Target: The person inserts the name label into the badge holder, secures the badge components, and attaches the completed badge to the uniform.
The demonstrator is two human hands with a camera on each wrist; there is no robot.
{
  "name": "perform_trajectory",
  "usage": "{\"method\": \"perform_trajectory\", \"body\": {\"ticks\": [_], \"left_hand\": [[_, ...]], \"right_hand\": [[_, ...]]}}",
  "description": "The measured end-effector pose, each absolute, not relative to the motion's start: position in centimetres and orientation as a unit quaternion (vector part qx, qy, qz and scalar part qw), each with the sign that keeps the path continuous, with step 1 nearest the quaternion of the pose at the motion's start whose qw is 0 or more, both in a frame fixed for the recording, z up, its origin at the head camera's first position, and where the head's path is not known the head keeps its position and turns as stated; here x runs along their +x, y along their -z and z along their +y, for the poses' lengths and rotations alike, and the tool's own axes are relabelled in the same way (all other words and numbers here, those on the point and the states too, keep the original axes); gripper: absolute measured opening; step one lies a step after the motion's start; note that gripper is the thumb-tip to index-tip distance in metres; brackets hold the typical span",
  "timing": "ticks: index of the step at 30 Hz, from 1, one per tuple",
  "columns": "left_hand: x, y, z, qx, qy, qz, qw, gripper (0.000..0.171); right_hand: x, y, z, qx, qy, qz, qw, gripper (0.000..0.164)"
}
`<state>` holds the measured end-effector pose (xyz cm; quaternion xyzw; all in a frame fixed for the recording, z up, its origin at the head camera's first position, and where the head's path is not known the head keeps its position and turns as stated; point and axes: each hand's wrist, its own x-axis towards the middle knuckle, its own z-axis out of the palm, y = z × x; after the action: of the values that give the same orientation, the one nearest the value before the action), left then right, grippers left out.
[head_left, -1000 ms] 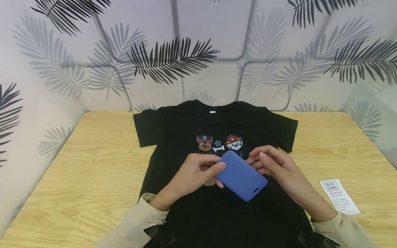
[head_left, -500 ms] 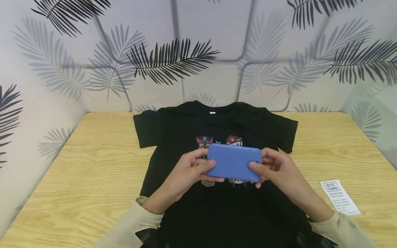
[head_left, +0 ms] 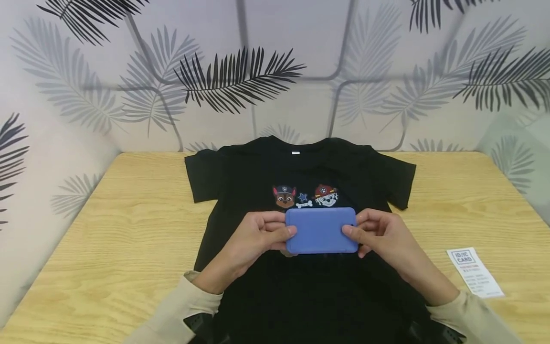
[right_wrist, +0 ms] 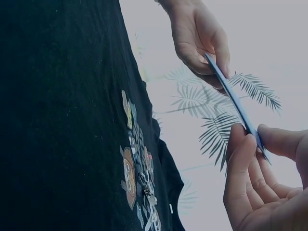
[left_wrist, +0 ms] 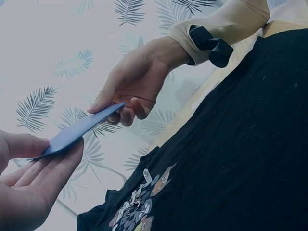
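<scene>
A thin, flat blue card holder (head_left: pixel 321 231) with rounded corners and a small slot near its right end is level between both hands. My left hand (head_left: pixel 253 241) pinches the left end, thumb on the near face and fingers behind. At the opposite end my right hand (head_left: pixel 388 236) pinches it the same way, its thumb beside the slot. Both wrist views show the card holder (left_wrist: pixel 77 130) nearly edge-on and raised above the shirt. Beneath the hands lies a black T-shirt (head_left: pixel 318 296) with cartoon dog faces printed on the chest, partly hidden by the holder.
A white paper card (head_left: pixel 474 272) printed "ID/IC CARD" lies to the right of the shirt on the wooden table (head_left: pixel 129 248). Behind the table's far edge stands a wall (head_left: pixel 275 95) with a leaf pattern.
The right hand, beside the holder at first, now grips its right end. The card holder has turned from a diagonal tilt to level. The shirt and paper card stay put.
</scene>
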<state>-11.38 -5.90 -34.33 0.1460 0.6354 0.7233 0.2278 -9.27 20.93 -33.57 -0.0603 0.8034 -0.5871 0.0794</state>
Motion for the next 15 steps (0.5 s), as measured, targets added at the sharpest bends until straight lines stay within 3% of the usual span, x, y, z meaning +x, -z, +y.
{"method": "perform_trajectory", "body": {"ticks": [15], "left_hand": [[-11.65, 34.98, -5.78, 0.13, -0.722, 0.644, 0.22, 0.028]], "right_hand": [[-8.97, 33.65, 20.76, -0.057, 0.598, 0.795, 0.085, 0.022]]}}
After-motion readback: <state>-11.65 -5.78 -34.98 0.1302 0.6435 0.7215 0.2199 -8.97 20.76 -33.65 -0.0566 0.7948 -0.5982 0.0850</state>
